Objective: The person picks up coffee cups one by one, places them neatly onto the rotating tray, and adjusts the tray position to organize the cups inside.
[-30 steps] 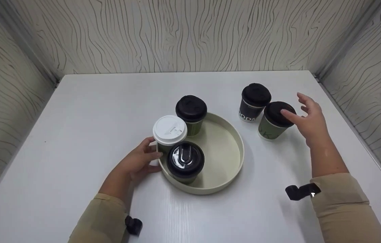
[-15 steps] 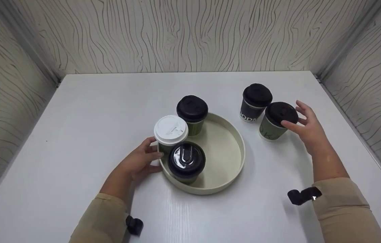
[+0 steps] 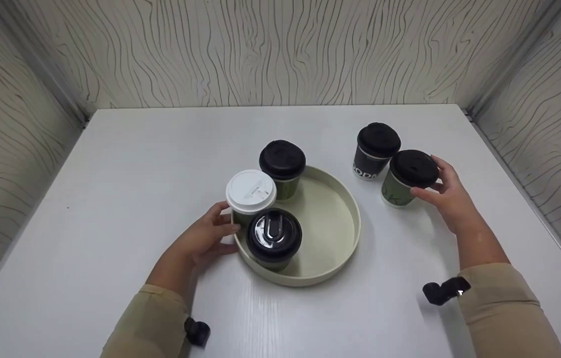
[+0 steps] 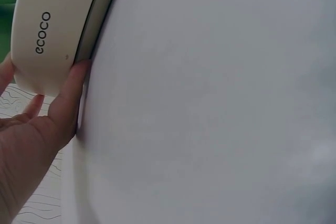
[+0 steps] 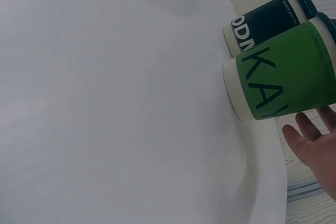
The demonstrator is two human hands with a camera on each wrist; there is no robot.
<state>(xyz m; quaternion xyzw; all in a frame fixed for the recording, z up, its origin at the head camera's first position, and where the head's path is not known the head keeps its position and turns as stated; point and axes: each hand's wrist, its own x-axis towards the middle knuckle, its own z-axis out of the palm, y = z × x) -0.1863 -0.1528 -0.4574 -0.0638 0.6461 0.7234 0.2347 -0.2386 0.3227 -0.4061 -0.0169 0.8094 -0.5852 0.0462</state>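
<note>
A round cream tray [image 3: 327, 233] carries three lidded paper cups: a white-lidded cup [image 3: 250, 191], a glossy black-lidded cup [image 3: 274, 238] and a matte black-lidded cup [image 3: 283, 161]. My left hand [image 3: 203, 233] holds the tray's left side; in the left wrist view its fingers [image 4: 71, 90] lie against the outer wall marked "ecoco". At the right, my right hand [image 3: 447, 196] is spread around the right side of a green cup [image 3: 397, 189] with a black lid, thumb and fingers apart. In the right wrist view fingertips [image 5: 294, 135] are right at the cup's side.
A dark cup [image 3: 370, 161] with white letters and a black lid stands close behind and left of the green cup. White table [image 3: 136, 164] surface lies around the tray. Wood-patterned panels [image 3: 270, 54] rise at the back and both sides.
My right hand has come down from beside the green cup's lid to its side, with the thumb now lower. The left hand, the tray and the cups stay in place.
</note>
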